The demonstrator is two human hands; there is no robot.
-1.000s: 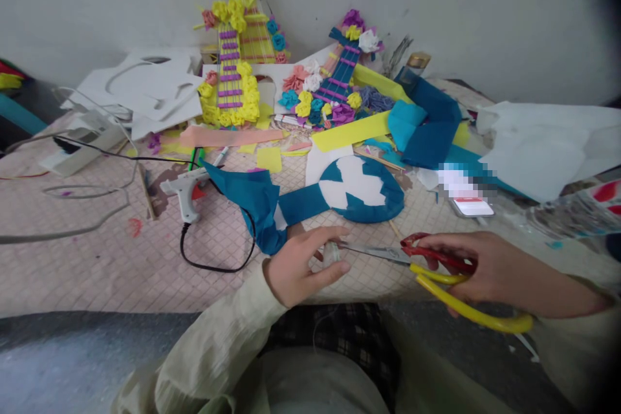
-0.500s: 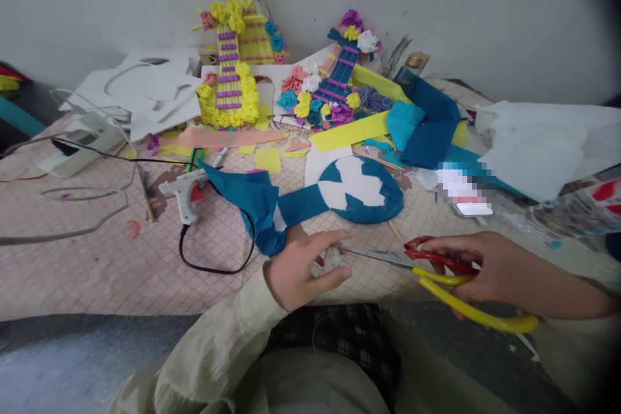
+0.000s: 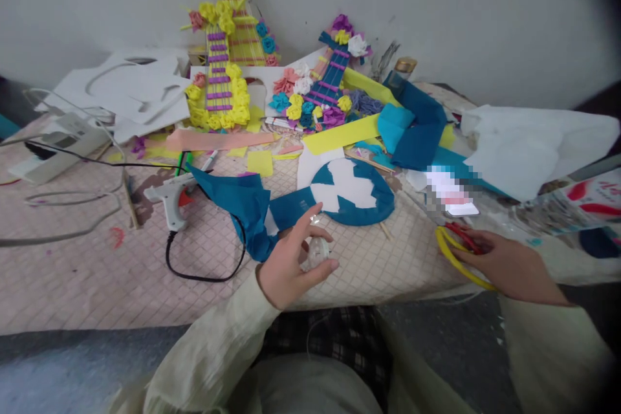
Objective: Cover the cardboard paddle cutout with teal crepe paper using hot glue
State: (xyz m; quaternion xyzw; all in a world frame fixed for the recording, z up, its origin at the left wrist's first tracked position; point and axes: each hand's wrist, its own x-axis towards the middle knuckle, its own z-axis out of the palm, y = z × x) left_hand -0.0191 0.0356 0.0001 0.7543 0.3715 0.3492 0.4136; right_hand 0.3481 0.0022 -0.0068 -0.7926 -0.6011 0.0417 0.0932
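My left hand (image 3: 295, 260) is closed around a small clear roll (image 3: 319, 251), like a spool of transparent thread, with the index finger raised off it. A thin strand hangs over my lap. To the right, my right hand (image 3: 509, 262) grips scissors by their red and yellow handles (image 3: 449, 255); the blades point away to the upper left, beside a phone (image 3: 460, 206) with a blurred screen. Just beyond my left hand lies a flat paddle-shaped piece (image 3: 385, 204) covered in dark blue paper, its round end showing white in the middle. Crumpled blue paper (image 3: 257, 207) covers its left end.
A white glue gun (image 3: 172, 204) with a black cable lies left, near a power strip (image 3: 63, 149). Guitar-shaped crafts with paper flowers (image 3: 223, 87) lean against the wall. Coloured paper strips (image 3: 344, 132), white sheets (image 3: 543, 142) and a plastic bottle (image 3: 557, 204) lie around.
My right hand has drawn the scissors away from the clear roll, to the right and towards the phone. My left hand keeps the roll, its index finger now lifted. The view has shifted slightly.
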